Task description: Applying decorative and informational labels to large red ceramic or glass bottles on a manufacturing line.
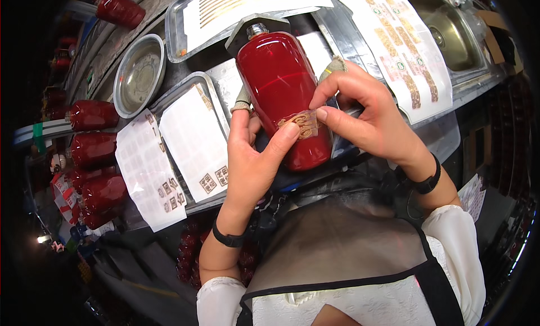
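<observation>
A glossy red glass bottle (278,67) lies tilted in front of me, its clear threaded neck (257,29) pointing away. Low on its side sits a clear film decal with gold lettering (305,125). My left hand (253,149) wraps the bottle's left side, its thumb pressing the decal's left end. With thumb and forefinger, my right hand (368,115) pinches the decal's right edge. Grey cloth-wrapped pads (243,98) flank the bottle, and a dark angular metal support (233,40) stands behind its neck.
Decal sheets (194,143) lie on a metal tray at left, more (413,50) at right. A round metal basin (140,76) stands at far left, a sink (444,34) at far right. Several red bottles (93,149) line the left side. Another tray (177,31) is at the back.
</observation>
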Demonstrator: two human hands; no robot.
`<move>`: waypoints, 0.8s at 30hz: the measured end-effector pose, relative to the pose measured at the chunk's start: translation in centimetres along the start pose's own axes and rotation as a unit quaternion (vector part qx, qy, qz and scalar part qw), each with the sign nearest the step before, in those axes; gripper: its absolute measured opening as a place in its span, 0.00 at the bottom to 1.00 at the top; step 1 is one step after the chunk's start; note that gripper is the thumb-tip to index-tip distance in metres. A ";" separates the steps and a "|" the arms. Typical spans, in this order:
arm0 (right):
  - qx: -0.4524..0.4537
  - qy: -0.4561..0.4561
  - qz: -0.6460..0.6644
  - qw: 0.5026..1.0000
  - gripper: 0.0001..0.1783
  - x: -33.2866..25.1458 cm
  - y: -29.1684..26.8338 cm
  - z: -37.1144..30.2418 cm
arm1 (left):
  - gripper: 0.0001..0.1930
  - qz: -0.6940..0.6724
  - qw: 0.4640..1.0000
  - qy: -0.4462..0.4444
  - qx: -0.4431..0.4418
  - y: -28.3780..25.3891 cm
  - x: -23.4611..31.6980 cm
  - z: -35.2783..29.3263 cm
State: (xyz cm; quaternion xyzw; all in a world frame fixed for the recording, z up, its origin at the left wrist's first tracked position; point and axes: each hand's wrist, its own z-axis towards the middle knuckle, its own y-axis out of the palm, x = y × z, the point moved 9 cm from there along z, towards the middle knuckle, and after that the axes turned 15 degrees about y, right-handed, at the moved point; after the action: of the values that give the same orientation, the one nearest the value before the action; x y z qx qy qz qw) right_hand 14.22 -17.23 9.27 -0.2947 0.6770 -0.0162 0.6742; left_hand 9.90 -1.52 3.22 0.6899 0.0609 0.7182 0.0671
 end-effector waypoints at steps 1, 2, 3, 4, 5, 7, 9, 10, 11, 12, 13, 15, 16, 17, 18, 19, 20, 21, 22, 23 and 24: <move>-0.011 0.011 0.006 1.000 0.06 0.2 0.0 0.2 | 0.36 0.000 1.000 0.000 0.000 0.1 0.0 0.0; -0.011 0.011 0.006 1.000 0.06 0.4 -0.1 0.3 | 0.36 0.002 1.000 -0.003 0.006 0.1 -0.1 0.0; -0.024 0.008 0.022 0.999 0.06 0.5 0.0 0.4 | 0.35 0.004 1.000 -0.006 0.012 0.1 -0.2 0.0; -0.038 0.004 0.037 0.999 0.06 0.6 0.1 0.5 | 0.35 0.005 1.000 -0.006 0.013 0.2 -0.2 0.0; -0.039 0.004 0.038 0.999 0.06 0.6 0.0 0.5 | 0.35 0.017 1.000 -0.005 0.015 0.2 -0.1 0.0; -0.067 0.015 0.049 0.996 0.05 0.7 0.1 0.6 | 0.34 0.029 0.999 -0.004 0.017 0.2 -0.1 0.0; -0.061 0.033 0.093 0.993 0.04 1.2 0.1 0.7 | 0.33 0.043 0.999 0.000 0.007 0.1 -0.1 0.0; -0.056 0.049 0.138 0.988 0.04 1.7 0.1 0.7 | 0.33 0.043 0.999 -0.001 0.007 0.0 -0.1 0.0; -0.057 0.050 0.138 0.988 0.04 1.8 0.2 0.6 | 0.33 0.041 0.999 -0.003 0.002 -0.1 -0.1 0.0; -0.043 0.082 0.159 0.983 0.05 2.6 0.0 0.4 | 0.34 0.039 0.999 -0.005 -0.003 -0.1 -0.2 0.0; -0.028 0.114 0.179 0.977 0.06 3.4 -0.1 0.3 | 0.34 0.038 0.999 -0.005 -0.003 -0.2 -0.2 0.0; -0.022 0.131 0.214 0.968 0.09 4.2 0.8 -0.2 | 0.35 0.025 1.000 -0.007 -0.001 -0.1 -0.4 0.0; -0.017 0.147 0.249 0.957 0.12 4.8 1.3 -0.3 | 0.35 0.025 1.000 -0.008 -0.001 -0.1 -0.4 -0.1; -0.018 0.133 0.251 0.959 0.18 4.7 1.6 -0.5 | 0.35 0.016 1.000 -0.002 0.005 0.0 -0.3 0.0; -0.017 0.133 0.251 0.959 0.18 5.0 2.0 -0.5 | 0.36 0.007 1.000 0.004 0.011 0.0 -0.2 0.0; -0.011 0.129 0.273 0.953 0.19 5.3 2.3 -0.5 | 0.36 0.006 1.000 0.004 0.010 0.0 -0.2 0.0; -0.005 0.124 0.296 0.947 0.21 5.4 2.3 -0.6 | 0.36 0.008 1.000 0.004 0.002 0.0 -0.2 0.0; -0.004 0.125 0.296 0.947 0.21 5.4 2.2 -0.6 | 0.37 0.010 1.000 0.004 -0.005 0.1 -0.2 0.0; -0.015 0.125 0.291 0.948 0.21 5.3 2.2 -0.5 | 0.37 0.011 1.000 0.004 -0.005 0.0 -0.2 0.0; -0.026 0.126 0.286 0.950 0.22 5.2 2.3 -0.4 | 0.37 0.016 1.000 0.001 -0.005 0.0 -0.3 0.0; -0.026 0.126 0.286 0.949 0.22 5.3 2.3 -0.4 | 0.37 0.022 1.000 -0.003 -0.006 -0.1 -0.4 0.0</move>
State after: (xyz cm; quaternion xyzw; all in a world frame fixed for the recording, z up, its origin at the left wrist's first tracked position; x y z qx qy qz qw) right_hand 13.46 -17.72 3.59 -0.1014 0.8125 0.1584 0.5519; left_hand 9.88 -1.50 2.80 0.6925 0.0415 0.7181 0.0557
